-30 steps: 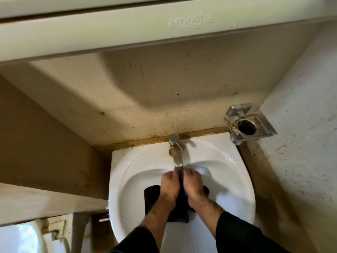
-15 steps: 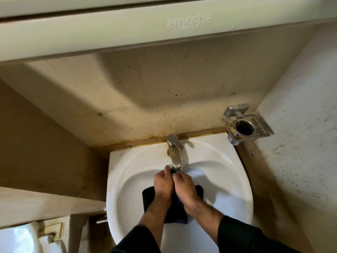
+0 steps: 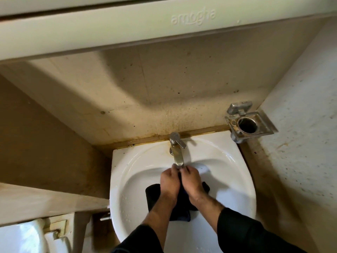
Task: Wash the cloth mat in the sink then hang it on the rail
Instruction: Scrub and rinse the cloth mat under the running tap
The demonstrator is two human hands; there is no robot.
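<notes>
Currently: dark cloth mat (image 3: 152,197), bunched in the white basin (image 3: 235,179) under the chrome tap (image 3: 177,154), pinched by your left hand (image 3: 168,183) and right hand (image 3: 191,183), knuckles together. Risk: knuckles sit just beside the spout, so scrubbing upward may knock it; sodden cloth lifted unwrung would likely drip past the rim.

Cramped washroom corner, seen from above. Beige back wall (image 3: 164,92), speckled with dark spots and stained brown along its foot. Plain brown wall (image 3: 45,134) at left, pale speckled wall (image 3: 306,106) at right. Overhead, a cream ledge (image 3: 109,28) embossed "amogha", casting a broad shadow on the back wall. Square metal holder (image 3: 249,124) fixed in the right corner. White toilet cistern (image 3: 21,236) at lower left.
</notes>
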